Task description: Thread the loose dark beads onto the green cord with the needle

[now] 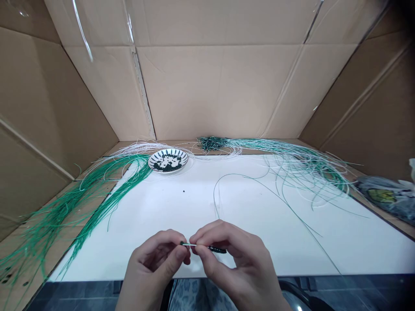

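Close to the front edge of the white board, my two hands meet over a short white strand (189, 245). My left hand (154, 259) pinches its left end, where a small dark bead-like piece (182, 243) shows at the fingertips. Thumb and forefinger of my right hand (241, 259) are closed on the strand a little to the right. A dark, ridged, beaded-looking length (218, 249) sticks out under the right fingers. Long thin green strands (293, 210) curve over the board beyond the right hand; their link to the held piece is hidden.
A striped plate (184, 163) holds many tiny dark beads (167, 166). One dark speck (183, 191) lies on the white board (194, 205). Green strands (74, 201) spread left; a dark-tipped bundle (212, 143) lies behind. Cardboard walls (214, 90) surround the board. A plastic bag (385, 194) sits right.
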The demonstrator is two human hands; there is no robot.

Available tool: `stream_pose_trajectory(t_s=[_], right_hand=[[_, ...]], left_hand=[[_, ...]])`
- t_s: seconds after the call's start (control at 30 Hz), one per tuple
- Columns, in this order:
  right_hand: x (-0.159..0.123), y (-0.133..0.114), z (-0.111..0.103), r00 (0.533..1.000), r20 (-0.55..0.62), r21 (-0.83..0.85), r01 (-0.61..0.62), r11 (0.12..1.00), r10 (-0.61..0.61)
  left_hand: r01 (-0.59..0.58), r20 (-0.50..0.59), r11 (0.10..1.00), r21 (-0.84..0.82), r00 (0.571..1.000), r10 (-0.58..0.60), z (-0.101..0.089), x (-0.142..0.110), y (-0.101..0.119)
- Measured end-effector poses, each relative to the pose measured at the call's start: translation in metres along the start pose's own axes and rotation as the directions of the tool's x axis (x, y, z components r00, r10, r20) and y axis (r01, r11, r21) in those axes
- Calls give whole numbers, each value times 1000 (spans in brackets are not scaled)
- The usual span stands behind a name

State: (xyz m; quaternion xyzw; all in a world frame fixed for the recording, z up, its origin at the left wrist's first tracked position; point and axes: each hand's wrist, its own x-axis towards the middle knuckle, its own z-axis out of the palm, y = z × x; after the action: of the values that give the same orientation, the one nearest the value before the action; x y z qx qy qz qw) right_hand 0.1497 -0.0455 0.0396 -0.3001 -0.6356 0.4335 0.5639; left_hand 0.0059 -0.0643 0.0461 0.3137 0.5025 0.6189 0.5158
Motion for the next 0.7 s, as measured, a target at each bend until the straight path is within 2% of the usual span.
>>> stream_pose_trajectory(t_s=[0.13,0.23,0.3,0.4,0.5,0.6,0.7], right_hand=[[-1,1,-4,998,38,-69,61,996,-58],[-1,2,-3,998,37,-68,54,996,-51],[-2,2,-1,1000,17,-57,0,998,1],[-1,5,3,988,-15,2,-156,988,156],[1,7,6,950,-46,203,-294,934,309],[1,6,5,922,-39,393,-341,854,386],[0,-1,2,915,-26,422,-355,835,402]], left_hand=[[-27,41,1000,14,999,27,-2,1,-3],[-48,52,998,39,998,45,-2,1,-6],[-54,50,997,59,997,51,-3,2,-9],[-51,44,995,82,998,47,-4,4,-12],[-11,43,1000,16,999,10,-2,6,-12],[5,-29,998,-57,1000,-6,4,4,-8],[16,-76,997,-81,997,-23,10,0,-3]])
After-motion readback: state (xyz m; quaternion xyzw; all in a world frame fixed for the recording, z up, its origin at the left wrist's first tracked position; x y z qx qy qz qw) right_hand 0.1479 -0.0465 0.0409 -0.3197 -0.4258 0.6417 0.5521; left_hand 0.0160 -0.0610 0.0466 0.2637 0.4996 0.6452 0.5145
